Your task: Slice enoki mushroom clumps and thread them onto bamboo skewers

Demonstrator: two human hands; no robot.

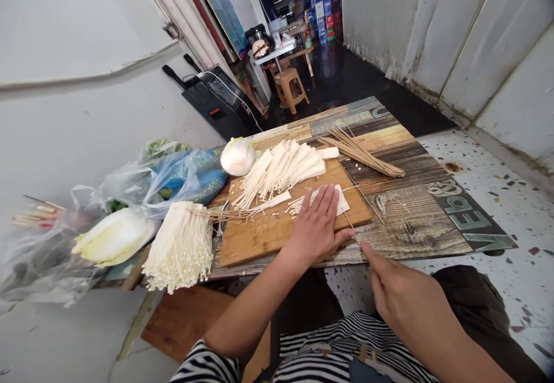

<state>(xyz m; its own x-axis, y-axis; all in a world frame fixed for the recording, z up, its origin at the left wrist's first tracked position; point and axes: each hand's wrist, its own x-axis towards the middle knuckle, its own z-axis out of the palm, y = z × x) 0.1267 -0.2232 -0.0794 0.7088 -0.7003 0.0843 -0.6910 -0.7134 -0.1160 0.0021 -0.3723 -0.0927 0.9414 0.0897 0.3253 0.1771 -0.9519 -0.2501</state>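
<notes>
My left hand point(315, 227) lies flat, fingers stretched, on a small piece of enoki mushroom point(341, 199) on the wooden cutting board point(259, 239). A thin skewer runs out from the mushroom under that hand. My right hand point(400, 285) is just right of the board at the table's front edge, its fingers pinched around a thin skewer point(348, 220). A pile of flat enoki pieces point(285, 169) covers the back of the board. A big enoki bunch point(182, 247) sits left of the board. Loose skewers point(363, 155) lie beyond its right side.
A round white vegetable point(238, 157) sits behind the board. At the left are a pale cabbage point(116, 236) and plastic bags point(186, 175). The patterned wooden table point(415, 216) reaches right. Farther back stand a brown stool point(292, 89) and a black case point(220, 103).
</notes>
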